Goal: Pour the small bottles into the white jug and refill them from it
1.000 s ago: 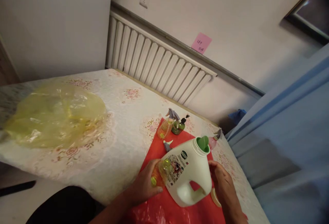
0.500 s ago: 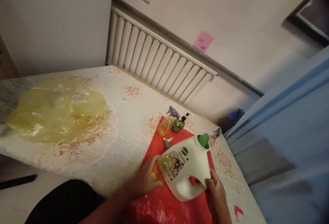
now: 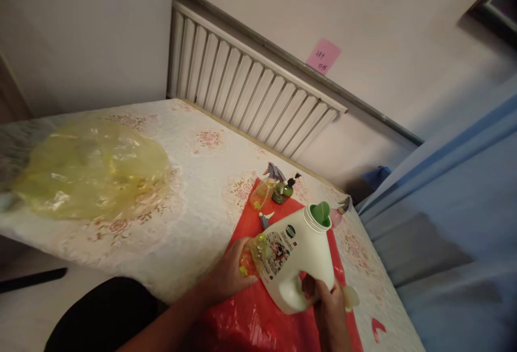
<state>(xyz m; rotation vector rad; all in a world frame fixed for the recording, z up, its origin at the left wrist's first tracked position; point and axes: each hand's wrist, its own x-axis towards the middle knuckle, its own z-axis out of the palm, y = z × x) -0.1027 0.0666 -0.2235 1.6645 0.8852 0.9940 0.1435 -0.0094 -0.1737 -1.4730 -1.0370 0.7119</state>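
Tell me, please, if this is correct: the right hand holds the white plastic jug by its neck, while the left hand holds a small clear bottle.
Not quite: the head view shows the right hand holding the white plastic jug by its handle, not its neck. The left hand does hold a small clear bottle.

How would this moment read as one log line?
left hand: holding clear bottle; right hand: gripping white jug; jug: uncapped, green spout showing; below: red plastic
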